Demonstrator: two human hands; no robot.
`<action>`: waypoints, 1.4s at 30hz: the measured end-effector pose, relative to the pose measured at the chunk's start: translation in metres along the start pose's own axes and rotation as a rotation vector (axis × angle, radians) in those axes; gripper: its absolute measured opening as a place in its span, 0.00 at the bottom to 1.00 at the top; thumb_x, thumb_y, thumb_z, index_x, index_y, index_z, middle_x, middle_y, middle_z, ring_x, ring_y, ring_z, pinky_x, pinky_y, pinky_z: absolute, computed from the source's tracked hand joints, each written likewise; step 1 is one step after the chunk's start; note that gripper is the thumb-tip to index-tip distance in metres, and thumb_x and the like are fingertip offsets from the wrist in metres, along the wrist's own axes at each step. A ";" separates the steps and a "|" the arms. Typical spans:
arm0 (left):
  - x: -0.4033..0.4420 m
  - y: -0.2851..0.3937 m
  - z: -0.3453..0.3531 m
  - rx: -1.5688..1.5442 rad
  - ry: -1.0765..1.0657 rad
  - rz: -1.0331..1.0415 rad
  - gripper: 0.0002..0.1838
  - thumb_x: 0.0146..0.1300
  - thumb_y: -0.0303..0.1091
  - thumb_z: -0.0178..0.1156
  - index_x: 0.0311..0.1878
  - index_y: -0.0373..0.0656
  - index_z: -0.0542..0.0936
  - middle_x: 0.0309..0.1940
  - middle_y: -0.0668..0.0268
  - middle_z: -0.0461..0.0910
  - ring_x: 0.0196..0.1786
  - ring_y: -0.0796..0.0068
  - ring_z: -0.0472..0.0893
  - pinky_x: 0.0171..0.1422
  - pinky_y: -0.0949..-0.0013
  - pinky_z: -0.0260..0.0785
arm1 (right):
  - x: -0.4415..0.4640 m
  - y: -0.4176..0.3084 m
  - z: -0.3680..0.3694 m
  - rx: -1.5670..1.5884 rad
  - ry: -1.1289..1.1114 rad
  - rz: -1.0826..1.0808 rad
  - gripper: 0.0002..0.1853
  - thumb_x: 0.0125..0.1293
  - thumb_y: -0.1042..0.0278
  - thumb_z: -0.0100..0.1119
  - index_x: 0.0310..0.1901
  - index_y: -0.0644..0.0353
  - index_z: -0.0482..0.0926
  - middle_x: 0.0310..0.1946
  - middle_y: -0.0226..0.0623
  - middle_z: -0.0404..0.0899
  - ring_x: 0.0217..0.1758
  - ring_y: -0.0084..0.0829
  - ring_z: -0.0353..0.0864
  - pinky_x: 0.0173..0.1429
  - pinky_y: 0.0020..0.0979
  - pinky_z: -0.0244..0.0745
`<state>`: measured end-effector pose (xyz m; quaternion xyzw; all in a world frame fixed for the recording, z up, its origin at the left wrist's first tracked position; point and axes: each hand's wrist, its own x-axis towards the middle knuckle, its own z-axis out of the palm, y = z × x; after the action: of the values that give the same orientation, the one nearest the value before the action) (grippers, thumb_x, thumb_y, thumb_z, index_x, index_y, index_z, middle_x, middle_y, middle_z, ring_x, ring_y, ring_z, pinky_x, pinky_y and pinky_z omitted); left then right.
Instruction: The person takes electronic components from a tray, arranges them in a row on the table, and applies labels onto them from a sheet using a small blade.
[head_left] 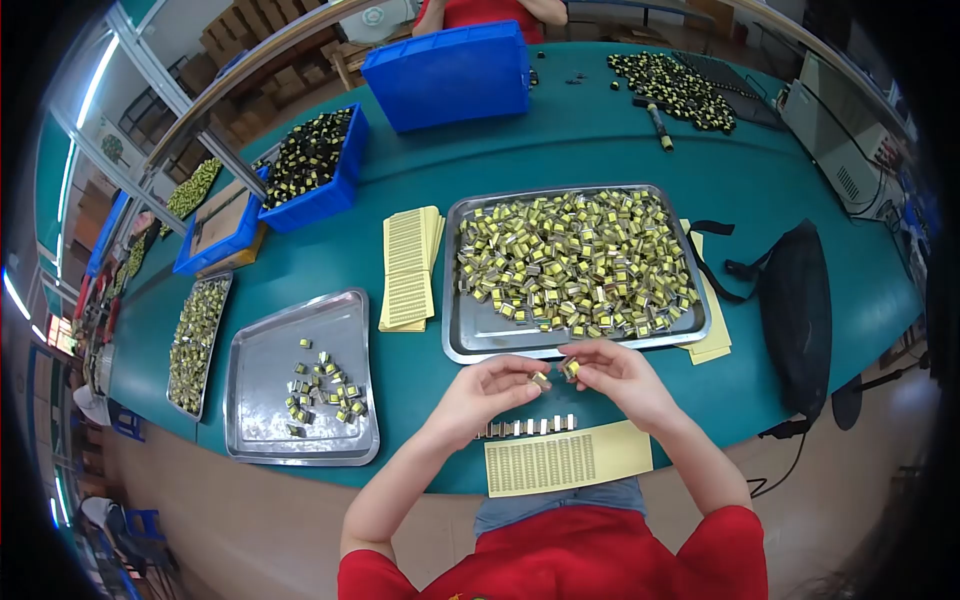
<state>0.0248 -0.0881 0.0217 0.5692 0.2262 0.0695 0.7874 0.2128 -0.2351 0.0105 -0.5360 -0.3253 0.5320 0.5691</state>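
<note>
My left hand pinches a small transformer with metal and yellow sides between thumb and fingers. Close beside it, my right hand grips another small transformer, its yellow face showing. Both hands are just in front of a large metal tray heaped with the same yellow-and-silver transformers. Below the hands, several metal-sided pieces stand in a row on the green table. Along the table's front edge lies a yellow label sheet with printed columns; part of its right side is bare.
A second metal tray at left holds a few loose transformers; a narrower filled tray is beyond it. Label sheets are stacked between trays. Blue bins stand behind. A black bag lies at right. Another person is opposite.
</note>
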 end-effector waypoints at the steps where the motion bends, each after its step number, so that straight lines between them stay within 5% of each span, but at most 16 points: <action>1: -0.002 0.000 0.002 -0.043 -0.006 -0.023 0.20 0.69 0.26 0.63 0.61 0.31 0.75 0.59 0.55 0.80 0.61 0.65 0.81 0.69 0.64 0.71 | -0.005 0.002 -0.001 0.014 0.005 0.010 0.18 0.74 0.76 0.53 0.64 0.65 0.74 0.57 0.36 0.79 0.56 0.24 0.78 0.60 0.29 0.75; 11: -0.006 -0.010 0.012 -0.138 -0.108 -0.055 0.18 0.72 0.24 0.58 0.63 0.32 0.75 0.62 0.53 0.77 0.67 0.57 0.77 0.73 0.60 0.70 | -0.037 0.006 -0.001 0.059 0.077 -0.012 0.16 0.73 0.77 0.56 0.61 0.66 0.77 0.54 0.34 0.81 0.54 0.23 0.78 0.61 0.28 0.74; 20: -0.007 -0.024 0.017 -0.153 -0.053 -0.120 0.19 0.71 0.25 0.61 0.64 0.34 0.76 0.60 0.58 0.80 0.55 0.73 0.81 0.62 0.67 0.75 | -0.045 0.019 -0.006 0.103 0.124 -0.004 0.15 0.73 0.76 0.56 0.59 0.66 0.78 0.55 0.35 0.81 0.54 0.23 0.80 0.61 0.28 0.75; 29: -0.007 -0.035 0.041 -0.102 -0.021 0.013 0.19 0.68 0.25 0.64 0.61 0.36 0.78 0.55 0.62 0.82 0.51 0.76 0.82 0.56 0.71 0.76 | -0.052 0.021 -0.010 0.173 0.141 0.011 0.14 0.73 0.76 0.57 0.57 0.67 0.78 0.55 0.36 0.81 0.56 0.24 0.79 0.62 0.29 0.75; 32: -0.009 -0.022 0.052 0.680 0.068 0.171 0.19 0.64 0.27 0.68 0.58 0.39 0.79 0.51 0.62 0.83 0.49 0.71 0.81 0.55 0.68 0.74 | -0.053 0.031 -0.014 0.066 0.134 -0.074 0.14 0.71 0.77 0.59 0.56 0.66 0.78 0.52 0.37 0.82 0.55 0.25 0.81 0.61 0.29 0.75; 35: -0.002 -0.046 0.055 0.891 0.121 0.589 0.19 0.59 0.29 0.70 0.54 0.42 0.80 0.47 0.63 0.82 0.50 0.63 0.78 0.56 0.62 0.70 | -0.057 0.017 -0.011 -0.562 0.135 -0.190 0.17 0.67 0.79 0.61 0.57 0.64 0.77 0.50 0.41 0.81 0.53 0.33 0.82 0.60 0.30 0.76; 42: 0.001 -0.061 0.061 1.075 0.137 0.580 0.17 0.57 0.29 0.69 0.50 0.42 0.79 0.46 0.63 0.79 0.56 0.57 0.74 0.60 0.54 0.62 | -0.060 0.022 -0.003 -0.821 0.102 -0.276 0.26 0.61 0.82 0.62 0.62 0.60 0.73 0.52 0.44 0.78 0.55 0.44 0.81 0.59 0.38 0.77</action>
<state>0.0435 -0.1613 -0.0197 0.9192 0.1155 0.1934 0.3230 0.1967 -0.2961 0.0003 -0.6950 -0.5498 0.2503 0.3899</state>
